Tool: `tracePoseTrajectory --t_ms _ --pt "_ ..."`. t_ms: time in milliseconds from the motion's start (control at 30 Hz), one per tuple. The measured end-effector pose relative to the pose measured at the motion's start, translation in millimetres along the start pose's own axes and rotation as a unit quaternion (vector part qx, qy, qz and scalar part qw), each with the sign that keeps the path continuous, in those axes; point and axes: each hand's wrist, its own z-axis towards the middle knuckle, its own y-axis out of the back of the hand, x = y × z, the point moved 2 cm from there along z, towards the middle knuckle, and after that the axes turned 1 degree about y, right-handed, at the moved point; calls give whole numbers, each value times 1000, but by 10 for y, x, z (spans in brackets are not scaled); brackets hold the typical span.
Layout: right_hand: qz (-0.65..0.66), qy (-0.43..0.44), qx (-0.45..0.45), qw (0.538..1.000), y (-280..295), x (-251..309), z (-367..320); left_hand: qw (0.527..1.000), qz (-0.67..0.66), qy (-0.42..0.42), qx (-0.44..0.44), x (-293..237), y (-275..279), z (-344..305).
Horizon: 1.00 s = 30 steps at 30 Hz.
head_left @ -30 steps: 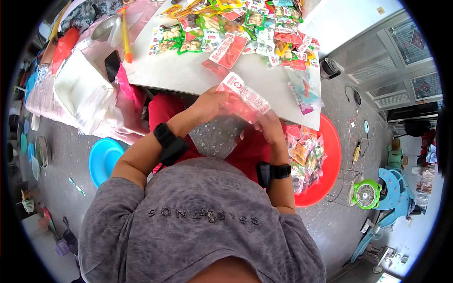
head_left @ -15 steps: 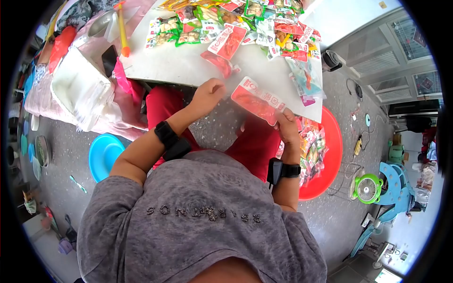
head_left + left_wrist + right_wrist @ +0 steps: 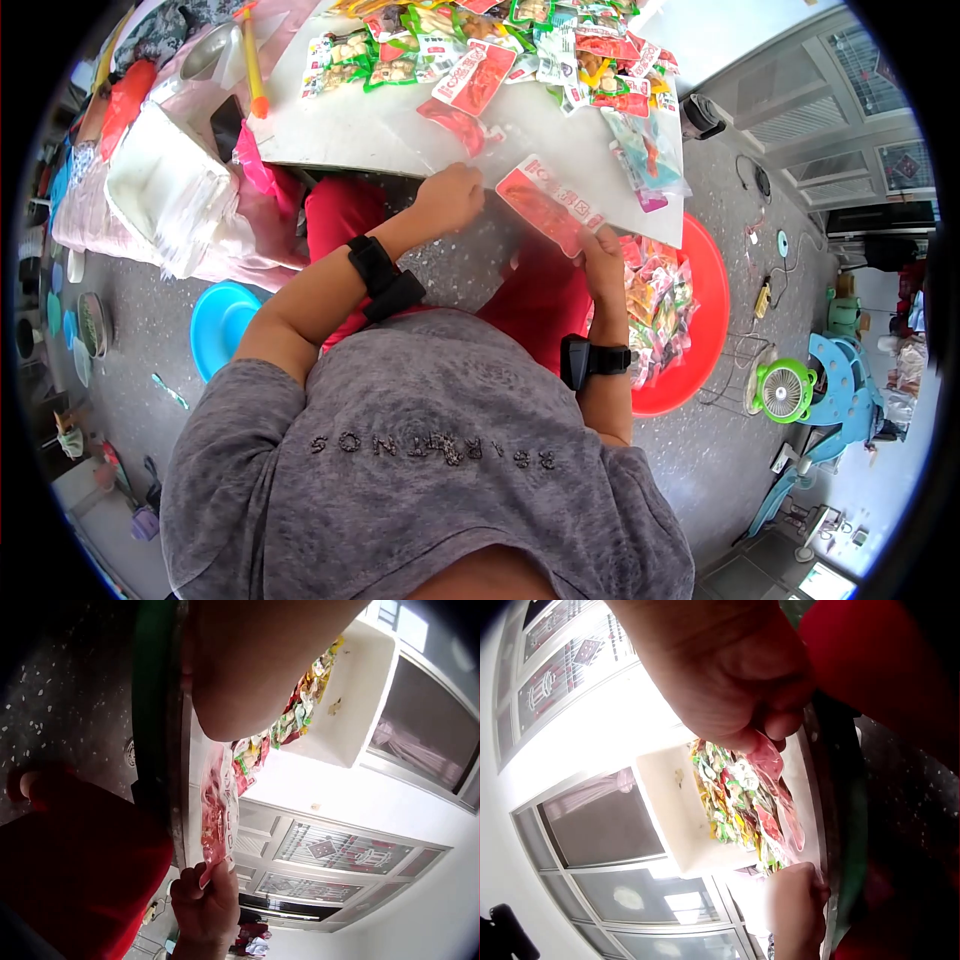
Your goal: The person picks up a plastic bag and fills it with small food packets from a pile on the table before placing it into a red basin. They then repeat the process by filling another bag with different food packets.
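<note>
A flat red-and-white food packet [image 3: 548, 203] tilts over the front edge of the white table [image 3: 370, 125]. The person's right hand [image 3: 603, 265] pinches its near corner between thumb and fingers, as the left wrist view also shows. Apart from this packet, the left hand [image 3: 452, 197] is at the table edge with its fingers curled and no held thing plainly visible. Beyond the left hand lie a red packet [image 3: 462, 123] and a red-and-white packet [image 3: 475, 77]. A heap of colourful food packets [image 3: 545, 40] covers the far part of the table.
A red basin [image 3: 712, 310] holding many packets stands on the floor by the right arm. Clear plastic bags [image 3: 650, 160] lie at the table's right corner. At left are a white foam box [image 3: 165, 175], a yellow rod [image 3: 252, 65] and a blue basin [image 3: 222, 322].
Both hands held the packet a second ago; the left hand has since let go of it and drawn apart. The right hand has moved right and forward with the packet.
</note>
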Motion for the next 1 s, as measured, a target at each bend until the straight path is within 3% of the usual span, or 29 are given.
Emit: tracePoseTrajectory --t_ms 300,400,500,600,1000 --pt "-14 14 -15 1000 -10 48 -5 996 -74 1 41 -33 -2 68" --pt "-8 23 -18 1000 3 -4 12 1000 -14 1 6 -100 38 99" --pt "-10 27 -24 999 8 -28 9 998 52 -39 1 -205 48 122" --pt "-20 32 -31 999 2 -4 -4 996 80 -23 23 -226 6 151" --pt "10 22 -25 999 28 -28 -8 999 -2 25 34 -111 -8 222"
